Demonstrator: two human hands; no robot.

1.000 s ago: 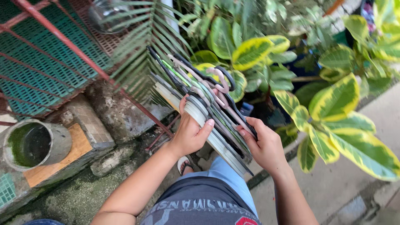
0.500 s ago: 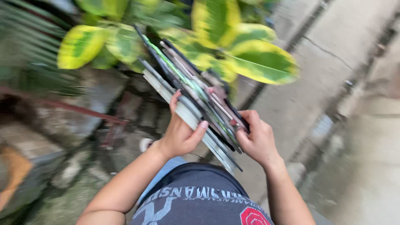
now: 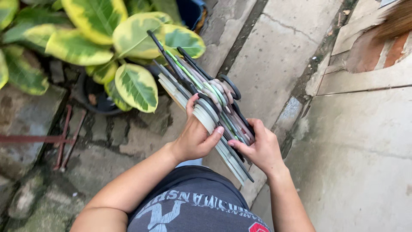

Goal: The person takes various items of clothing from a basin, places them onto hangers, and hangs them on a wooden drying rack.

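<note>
The view has swung away from the green cage onto the concrete path (image 3: 274, 56), the bundle of hangers (image 3: 206, 111) unmoved between both hands. The left hand (image 3: 195, 137) clasps its near-left side, the right hand (image 3: 257, 148) its near-right edge. Its long axis runs far-left toward the variegated plant (image 3: 128, 47). Lower hangers stay hidden.

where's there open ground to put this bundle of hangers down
Bare concrete paving lies right of the right hand, bordered by a brick step. It is crowded left of the left hand: a potted plant, rusty bars, mossy stones.
</note>
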